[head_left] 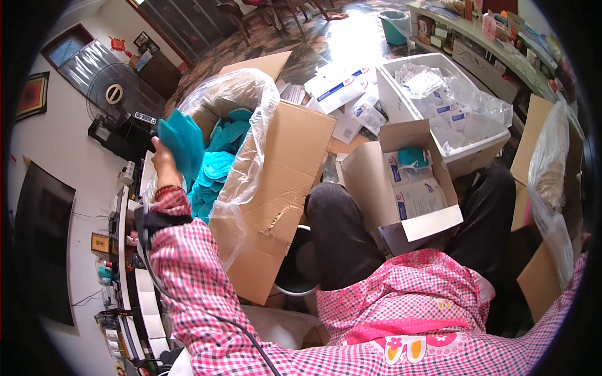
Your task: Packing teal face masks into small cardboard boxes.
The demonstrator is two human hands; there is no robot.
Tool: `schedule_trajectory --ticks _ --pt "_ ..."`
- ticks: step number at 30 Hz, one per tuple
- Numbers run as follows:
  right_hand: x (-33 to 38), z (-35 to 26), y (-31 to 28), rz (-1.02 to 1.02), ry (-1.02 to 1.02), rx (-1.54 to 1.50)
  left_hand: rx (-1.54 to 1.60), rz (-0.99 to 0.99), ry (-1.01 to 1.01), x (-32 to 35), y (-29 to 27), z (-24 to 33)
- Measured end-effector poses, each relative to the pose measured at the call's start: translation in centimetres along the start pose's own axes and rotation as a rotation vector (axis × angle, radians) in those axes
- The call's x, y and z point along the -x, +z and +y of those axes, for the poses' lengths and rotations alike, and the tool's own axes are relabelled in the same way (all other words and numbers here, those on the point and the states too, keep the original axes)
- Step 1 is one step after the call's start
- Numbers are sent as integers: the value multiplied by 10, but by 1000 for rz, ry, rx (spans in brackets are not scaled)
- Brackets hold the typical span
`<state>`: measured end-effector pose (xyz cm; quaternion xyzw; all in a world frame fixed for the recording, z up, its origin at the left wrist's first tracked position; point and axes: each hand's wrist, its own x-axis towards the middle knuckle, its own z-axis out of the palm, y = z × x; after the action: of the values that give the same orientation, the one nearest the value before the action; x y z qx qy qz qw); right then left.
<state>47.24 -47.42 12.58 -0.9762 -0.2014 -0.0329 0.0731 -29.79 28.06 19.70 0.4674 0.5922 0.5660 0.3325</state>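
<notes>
— Boxes first: how many?

— Two cardboard ones. The big carton (276, 188), lined with a clear bag (244, 94), sits just right of the left hand (164, 164). The small box (401, 182) rests on the lap, well right of those fingers.

— And the white tub (439, 100)?

— One, beyond the small box.

— What do the fingers grip?

— The left hand is clenched on a stack of teal masks (182, 143), raised over the carton's pile. I cannot count them. The right hand is out of sight.

Teal masks (182, 145): stack upright in left hand (164, 164) (raised), above lined carton w/ more.
</notes>
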Motion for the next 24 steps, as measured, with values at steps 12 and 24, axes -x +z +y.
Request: schedule_trajectory --ticks 12,24 --pt "-25 16 -6 -104 -166 103 -20 -154 529 33 86 -75" --pt "-65 -8 -2 -50 -357 259 -170 -865 878 346 231 -64"
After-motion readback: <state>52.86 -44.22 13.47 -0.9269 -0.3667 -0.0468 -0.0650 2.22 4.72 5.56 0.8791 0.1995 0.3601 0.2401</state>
